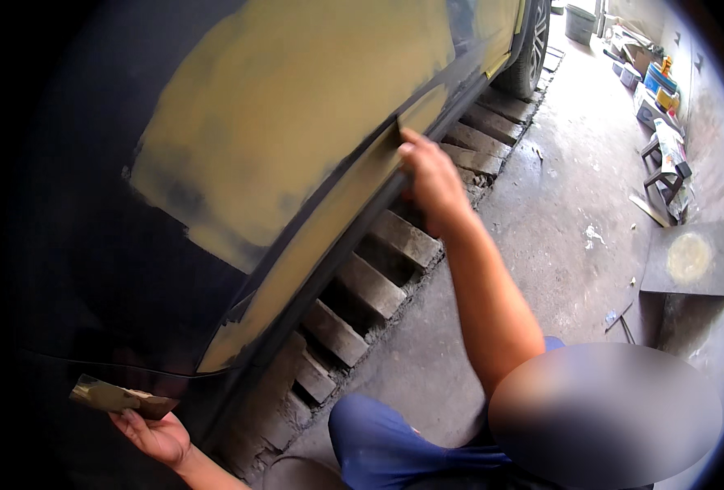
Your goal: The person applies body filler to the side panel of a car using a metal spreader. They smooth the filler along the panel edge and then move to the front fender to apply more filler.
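Observation:
A dark car side (84, 245) carries a broad patch of yellow filler (239, 114) and a long filler strip (280, 278) along its lower edge. My right hand (431, 175) reaches up to that strip, fingers closed on a thin dark spreader (399, 126) at its surface. At the lower left, my left hand (154, 437) grips a small flat board (100, 392) smeared with filler, held beside the lower bodywork.
A row of blocks (362, 278) lines the floor below the car, near its wheel (529, 57). Along the right wall are a bucket (578, 24), assorted containers (656, 82), a low dark stool (664, 163) and a square board (664, 269). My blue-clad leg (378, 441) is below; a blurred oval hides the lower right.

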The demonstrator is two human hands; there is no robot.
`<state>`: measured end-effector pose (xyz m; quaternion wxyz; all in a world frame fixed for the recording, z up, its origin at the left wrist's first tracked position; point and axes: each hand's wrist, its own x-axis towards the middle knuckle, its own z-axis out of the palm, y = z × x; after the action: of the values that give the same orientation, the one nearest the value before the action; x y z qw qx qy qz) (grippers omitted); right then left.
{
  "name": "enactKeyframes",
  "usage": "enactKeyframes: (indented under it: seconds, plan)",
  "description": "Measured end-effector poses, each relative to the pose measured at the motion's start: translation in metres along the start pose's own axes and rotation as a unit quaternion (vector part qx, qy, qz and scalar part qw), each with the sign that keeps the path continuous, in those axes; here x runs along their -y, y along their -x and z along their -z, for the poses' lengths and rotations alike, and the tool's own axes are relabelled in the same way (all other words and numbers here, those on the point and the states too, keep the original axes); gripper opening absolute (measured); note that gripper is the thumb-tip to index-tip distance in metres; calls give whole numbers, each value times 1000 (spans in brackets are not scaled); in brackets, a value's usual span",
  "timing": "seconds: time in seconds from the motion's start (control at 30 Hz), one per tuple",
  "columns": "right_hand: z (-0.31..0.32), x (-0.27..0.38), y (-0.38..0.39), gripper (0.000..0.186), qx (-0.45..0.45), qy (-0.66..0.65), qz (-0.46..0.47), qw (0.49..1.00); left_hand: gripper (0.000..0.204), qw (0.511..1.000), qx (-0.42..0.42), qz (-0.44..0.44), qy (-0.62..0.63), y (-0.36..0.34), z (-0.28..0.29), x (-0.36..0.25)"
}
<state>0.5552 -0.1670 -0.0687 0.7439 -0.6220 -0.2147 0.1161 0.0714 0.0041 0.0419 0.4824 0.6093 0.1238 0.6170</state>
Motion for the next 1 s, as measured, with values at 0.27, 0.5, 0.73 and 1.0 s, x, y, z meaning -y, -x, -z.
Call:
enactKeyframes:
  seconds: [0.27, 0.5, 0.73, 1.0]
  plan:
    - [-110, 25, 143, 51, 23, 41, 73, 996, 38, 1000, 19, 15, 0, -3, -4, -2]
    - [-119, 36, 208, 48, 149, 142, 100, 973, 41, 999, 26, 25, 8, -5, -5, 1]
    - [-9, -43, 56, 48, -12, -5, -6, 1000, 44, 998, -63, 15, -17, -10, 5, -4]
    - [105, -10, -93, 36, -29, -170, -201, 964, 44, 994, -109, 2, -31, -10, 27, -6]
